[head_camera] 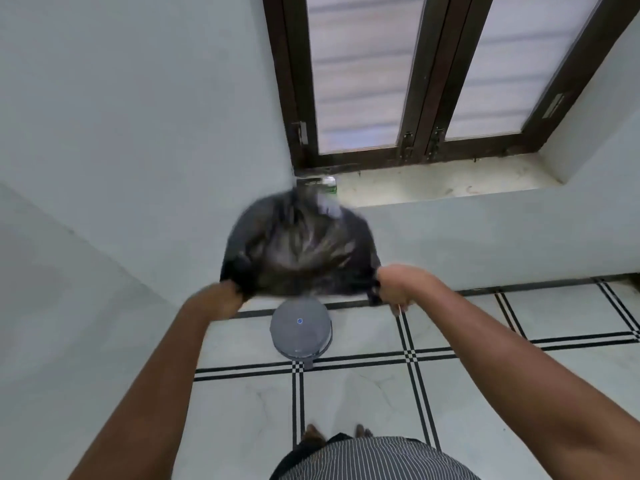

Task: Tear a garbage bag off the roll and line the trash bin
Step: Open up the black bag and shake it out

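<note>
A black garbage bag billows upward in the air, blurred by motion, with its open mouth facing me. My left hand grips the mouth's left edge and my right hand grips its right edge, both at chest height with arms stretched forward. Directly below the bag a grey round trash bin stands on the floor against the wall, its lid closed and a small pedal at its front. I cannot see a bag roll.
A white wall rises at left. A low ledge runs under a dark-framed window, with a small green-and-white bottle at its left end. The floor is white tile with black striped lines. My feet show at the bottom.
</note>
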